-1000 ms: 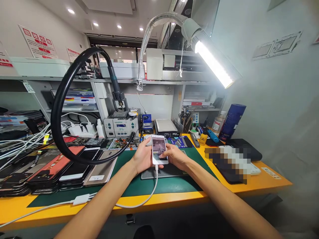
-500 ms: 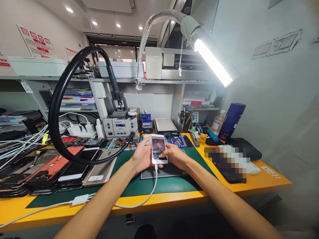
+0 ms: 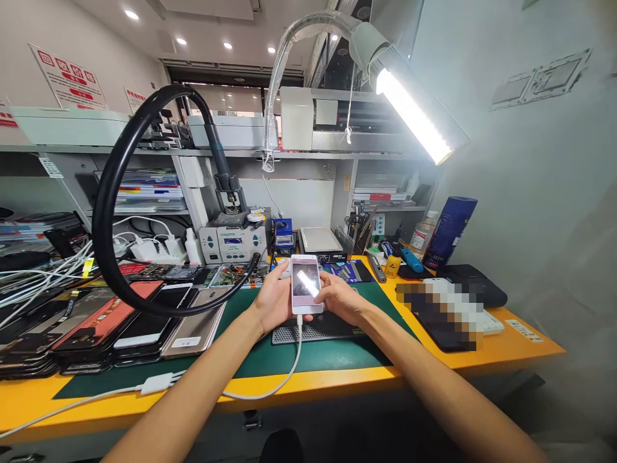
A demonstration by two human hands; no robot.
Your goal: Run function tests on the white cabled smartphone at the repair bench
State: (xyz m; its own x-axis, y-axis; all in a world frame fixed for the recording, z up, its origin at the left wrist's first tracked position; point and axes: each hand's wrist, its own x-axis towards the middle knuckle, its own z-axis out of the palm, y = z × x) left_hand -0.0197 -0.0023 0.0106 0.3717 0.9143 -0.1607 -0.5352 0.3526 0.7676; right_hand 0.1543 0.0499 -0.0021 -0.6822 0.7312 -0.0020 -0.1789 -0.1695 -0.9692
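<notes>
Head view shows a white phone (image 3: 305,285) held upright above the green mat (image 3: 332,357), near the middle of the bench, its lit screen facing the camera and catching a bright streak of lamp glare. The left hand (image 3: 272,302) sits at the phone's 9 o'clock, fingers wrapped behind the case and thumb along the left edge, so it is clamped on the phone. The right hand (image 3: 343,299) sits at the phone's 3 o'clock, its thumb reaching over the lower right part of the screen and its other fingers curled at the right edge and back, closed on the same phone. A white cable (image 3: 284,379) plugs into the phone's bottom edge at 6 o'clock, loops down over the mat and runs off toward 8 o'clock across the yellow bench top (image 3: 520,350). Directly under the phone and hands lies a grey perforated pad (image 3: 313,333), touching the mat. At 9 o'clock of the left hand, well apart, rows of phones and screens (image 3: 144,321) lie stacked on the bench. A thick black hose (image 3: 108,199) arcs in a big loop above them, ending at a grey station (image 3: 234,242) at the phone's 11 o'clock. A gooseneck lamp (image 3: 414,116) shines from 1 o'clock high above. A dark blue can (image 3: 450,231) stands at 2 o'clock, well apart from the right hand
</notes>
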